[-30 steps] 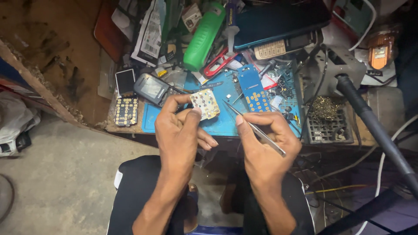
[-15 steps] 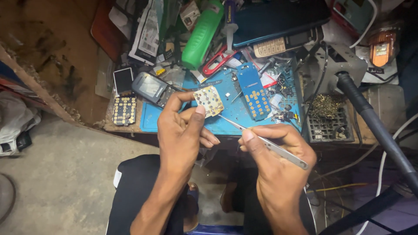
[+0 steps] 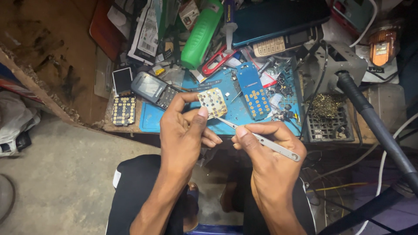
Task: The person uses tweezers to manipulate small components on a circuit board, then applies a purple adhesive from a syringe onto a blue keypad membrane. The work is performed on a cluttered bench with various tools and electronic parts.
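My left hand point(image 3: 185, 130) pinches a small white keypad membrane point(image 3: 212, 102) with gold dots between thumb and forefinger, holding it up over the blue work mat point(image 3: 237, 113). My right hand point(image 3: 267, 152) grips metal tweezers point(image 3: 261, 140), whose tip points up-left and touches the lower edge of the membrane. A blue phone circuit board point(image 3: 254, 91) lies on the mat just right of the membrane. A dark mobile phone point(image 3: 154, 89) lies at the mat's left end.
The bench is crowded: a green bottle point(image 3: 201, 34), a red-handled tool point(image 3: 220, 61), a dark keypad board point(image 3: 123, 109), a small screen point(image 3: 122, 80), a brass wool tip cleaner point(image 3: 325, 106), a black hose point(image 3: 374, 126) and cables at right. Concrete floor lies at left.
My right hand has turned the tweezers and brought their tip up to the membrane. My left hand has stayed at the mat's front edge, still holding the membrane.
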